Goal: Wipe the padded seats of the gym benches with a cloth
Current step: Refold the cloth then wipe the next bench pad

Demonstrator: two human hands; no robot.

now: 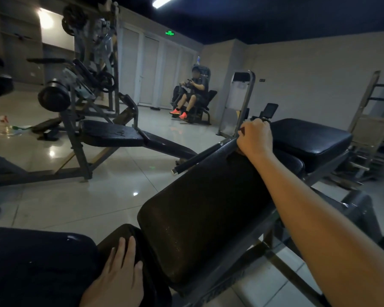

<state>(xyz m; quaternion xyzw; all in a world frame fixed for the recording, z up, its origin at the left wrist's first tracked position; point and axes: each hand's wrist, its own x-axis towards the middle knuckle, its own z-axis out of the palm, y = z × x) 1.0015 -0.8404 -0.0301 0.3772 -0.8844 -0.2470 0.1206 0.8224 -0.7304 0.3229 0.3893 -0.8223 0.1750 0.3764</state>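
Note:
A long dark padded backrest (204,207) of a gym bench slopes away from me in the middle. My right hand (255,138) reaches to its far top end, fingers curled over the edge, and grips what looks like a small dark cloth (239,151), mostly hidden under the palm. My left hand (118,273) lies flat with straight fingers on the small seat pad (104,240) at the near end of the same bench.
A black pad (31,262) fills the bottom left and another black pad (308,138) sits behind my right hand. A second bench (111,134) and a weight machine (87,63) stand left. A person (193,94) sits on a far machine. A spray bottle (5,120) stands on the tiled floor.

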